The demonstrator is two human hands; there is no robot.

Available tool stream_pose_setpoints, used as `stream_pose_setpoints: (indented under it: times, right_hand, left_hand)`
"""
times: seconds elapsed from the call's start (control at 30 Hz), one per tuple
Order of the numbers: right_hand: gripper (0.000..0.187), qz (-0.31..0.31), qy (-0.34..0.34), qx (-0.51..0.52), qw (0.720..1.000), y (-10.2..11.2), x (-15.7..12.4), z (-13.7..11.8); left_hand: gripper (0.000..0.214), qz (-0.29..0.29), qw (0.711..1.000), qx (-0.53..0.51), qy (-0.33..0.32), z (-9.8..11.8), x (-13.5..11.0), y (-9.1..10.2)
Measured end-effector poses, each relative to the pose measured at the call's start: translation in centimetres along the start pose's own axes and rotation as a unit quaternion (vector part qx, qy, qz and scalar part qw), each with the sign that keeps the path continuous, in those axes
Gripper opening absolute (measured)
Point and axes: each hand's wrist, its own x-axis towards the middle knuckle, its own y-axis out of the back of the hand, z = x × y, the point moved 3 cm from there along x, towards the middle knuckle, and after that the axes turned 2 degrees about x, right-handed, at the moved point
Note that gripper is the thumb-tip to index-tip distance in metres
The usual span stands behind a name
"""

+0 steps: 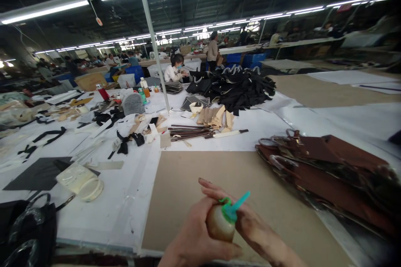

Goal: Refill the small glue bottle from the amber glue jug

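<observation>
Bottle [219, 226] sits clamped in fingers [224, 251] of the left hand [194, 227], right hand [250, 226] straight-fingered alongside; brown bags [332, 183] rightward already carry handles [283, 163], strips [191, 132] beyond lie loose.

With our left hand [192, 227] we grip a squeeze bottle [219, 226], its turquoise nozzle [239, 201] slanting up rightward; our right hand [255, 227] extends flat beside it, over a tan sheet [184, 175]. Brown handbags [332, 175] lie to our right, a cloudy plastic container [75, 179] to our left. Farther off, a co-worker [172, 74] sits near piled black bag pieces [241, 87].
</observation>
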Motion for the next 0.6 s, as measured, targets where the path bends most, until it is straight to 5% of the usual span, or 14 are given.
stream_pose_setpoints:
  times: [0.07,0.17,0.43,0.6]
  right_hand:
    - [0.088,-0.002,0.025,0.045,0.999,0.4,0.2,-0.7]
    - [0.067,-0.002,0.017,0.01,1.0,1.3,0.9,-1.7]
    - [0.039,-0.091,0.008,-0.024,0.995,1.7,2.2,-3.6]
    - [0.037,0.029,0.119,-0.103,0.987,1.7,1.1,-4.1]
  left_hand:
    - [0.065,-0.016,0.997,-0.078,0.015,-0.2,0.2,0.1]
    - [0.061,-0.048,0.987,-0.149,0.026,-1.1,0.4,0.5]
    - [0.106,-0.155,0.971,-0.179,0.013,-2.7,1.5,-0.5]
    - [0.048,0.016,1.0,0.018,0.0,-0.1,1.5,-1.0]
